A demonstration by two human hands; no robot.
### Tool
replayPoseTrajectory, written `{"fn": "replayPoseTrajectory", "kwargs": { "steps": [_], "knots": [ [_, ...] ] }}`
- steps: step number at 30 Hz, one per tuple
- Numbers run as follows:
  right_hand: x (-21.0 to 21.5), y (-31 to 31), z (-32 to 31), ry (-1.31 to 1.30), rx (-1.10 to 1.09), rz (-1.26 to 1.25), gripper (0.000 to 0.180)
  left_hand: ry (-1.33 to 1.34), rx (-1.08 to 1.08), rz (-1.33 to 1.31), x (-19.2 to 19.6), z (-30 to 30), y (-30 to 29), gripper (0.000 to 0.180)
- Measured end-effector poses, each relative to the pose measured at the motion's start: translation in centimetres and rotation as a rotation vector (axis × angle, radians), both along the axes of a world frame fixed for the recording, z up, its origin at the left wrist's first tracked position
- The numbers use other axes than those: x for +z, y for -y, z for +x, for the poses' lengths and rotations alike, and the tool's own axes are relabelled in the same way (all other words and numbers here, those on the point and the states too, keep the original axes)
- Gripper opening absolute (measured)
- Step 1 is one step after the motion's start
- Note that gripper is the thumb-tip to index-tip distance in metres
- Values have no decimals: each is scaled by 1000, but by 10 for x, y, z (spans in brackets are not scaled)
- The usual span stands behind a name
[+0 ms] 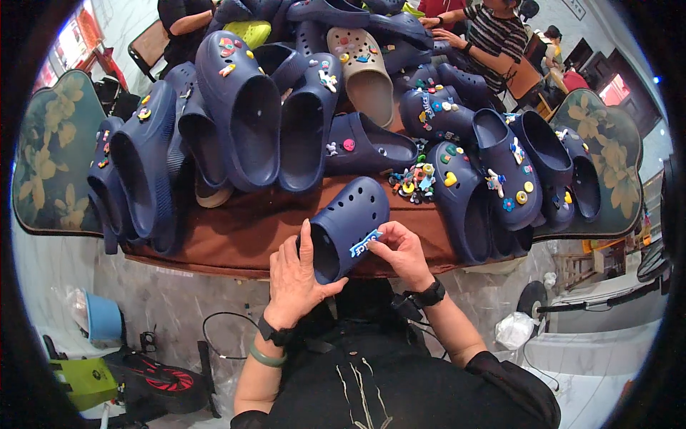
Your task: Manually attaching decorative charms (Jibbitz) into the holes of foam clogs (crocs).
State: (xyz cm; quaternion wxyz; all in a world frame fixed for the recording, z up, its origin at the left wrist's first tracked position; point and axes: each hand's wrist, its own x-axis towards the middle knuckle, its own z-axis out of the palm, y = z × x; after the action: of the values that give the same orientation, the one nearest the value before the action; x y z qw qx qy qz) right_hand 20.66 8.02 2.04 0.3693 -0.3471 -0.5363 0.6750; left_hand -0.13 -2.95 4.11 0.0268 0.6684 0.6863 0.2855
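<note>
A brown table (pixel 236 232) carries heaps of navy clogs (pixel 243 114). At its near edge the left hand (pixel 296 275) cups one navy clog (pixel 346 225) — the right hand (pixel 400 250) pinches a small blue-and-white charm (pixel 365 242) against that clog's side, just below a pile of charms (pixel 413 180).

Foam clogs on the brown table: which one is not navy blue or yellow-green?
The beige foam clog near the far middle of the brown table, studded with small coloured charms; those around it are navy.
</note>
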Motion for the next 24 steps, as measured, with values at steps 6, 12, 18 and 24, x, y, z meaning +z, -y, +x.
{"fn": "replayPoseTrajectory", "kwargs": {
  "steps": [6,12,18,24],
  "knots": [
    [4,13,-14,77,-146,177,22,-17,8,2,4,1,0,127],
    [-3,15,-13,229,-199,419,18,-23,-10,8,4,1,-1,127],
    [12,0,-10,354,-139,541,8,-35,-9,-31,1,1,-2,128],
    [26,8,-14,654,-241,991,12,-18,-9,-137,-2,-1,0,129]
  ]
}}
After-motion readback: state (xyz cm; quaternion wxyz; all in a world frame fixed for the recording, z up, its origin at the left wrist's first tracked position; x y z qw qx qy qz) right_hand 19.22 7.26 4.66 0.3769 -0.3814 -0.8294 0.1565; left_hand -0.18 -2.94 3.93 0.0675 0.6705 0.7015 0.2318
